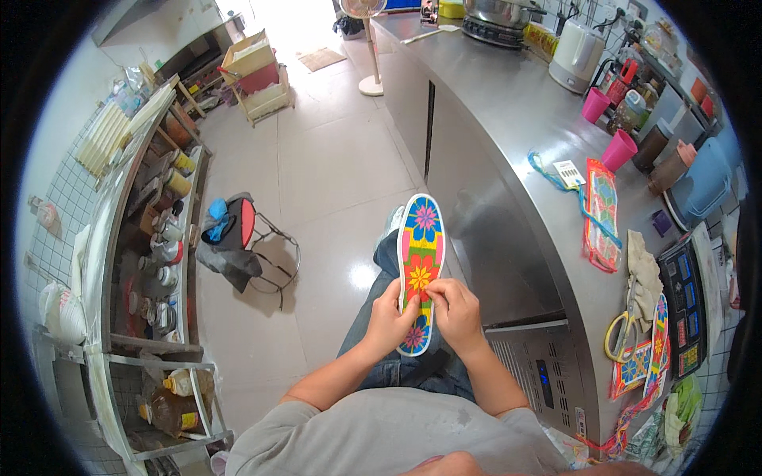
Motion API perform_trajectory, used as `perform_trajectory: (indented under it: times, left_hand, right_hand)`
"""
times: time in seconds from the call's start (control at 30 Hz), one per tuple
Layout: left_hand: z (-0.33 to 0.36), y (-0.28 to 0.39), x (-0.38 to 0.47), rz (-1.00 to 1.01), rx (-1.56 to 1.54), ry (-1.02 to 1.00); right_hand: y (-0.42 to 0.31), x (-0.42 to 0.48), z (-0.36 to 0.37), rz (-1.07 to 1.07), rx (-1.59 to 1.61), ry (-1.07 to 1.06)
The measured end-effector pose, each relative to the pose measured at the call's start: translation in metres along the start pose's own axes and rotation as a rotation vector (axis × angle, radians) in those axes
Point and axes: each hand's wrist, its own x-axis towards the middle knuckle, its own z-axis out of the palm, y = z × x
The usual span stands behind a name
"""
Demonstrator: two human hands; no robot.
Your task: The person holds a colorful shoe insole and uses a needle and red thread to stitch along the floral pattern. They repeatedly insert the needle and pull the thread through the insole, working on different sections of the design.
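An embroidered insole [421, 244] with bright flower patterns and a white edge stands out over my lap. My left hand [390, 318] grips its lower left side, with the thumb across the patterned face. At the insole's right side, my right hand [455, 306] has thumb and forefinger pinched together against the face, just below the yellow flower. Anything as fine as a needle or thread between those fingertips is too small to make out. My jeans [366, 333] lie beneath the work.
On the steel counter [476, 101] at right lie yellow-handled scissors [622, 330], a second insole [658, 339], coloured thread [632, 419], a packaged insole set [601, 214] and a scale [684, 297]. A draped stool [244, 238] stands on the floor at left, near shelving [193, 238].
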Motion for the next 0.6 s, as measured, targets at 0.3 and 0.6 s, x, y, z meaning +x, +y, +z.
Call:
perform_trajectory:
  times: [0.3, 0.6]
  left_hand:
    - [0.002, 0.004, -0.004, 0.003, 0.029, -0.006]
    - [-0.001, 0.013, 0.005, -0.061, -0.595, -0.159]
  right_hand:
    - [0.002, 0.002, 0.003, -0.139, -0.101, -0.015]
    - [0.021, -0.017, 0.000, 0.795, 0.991, 0.011]
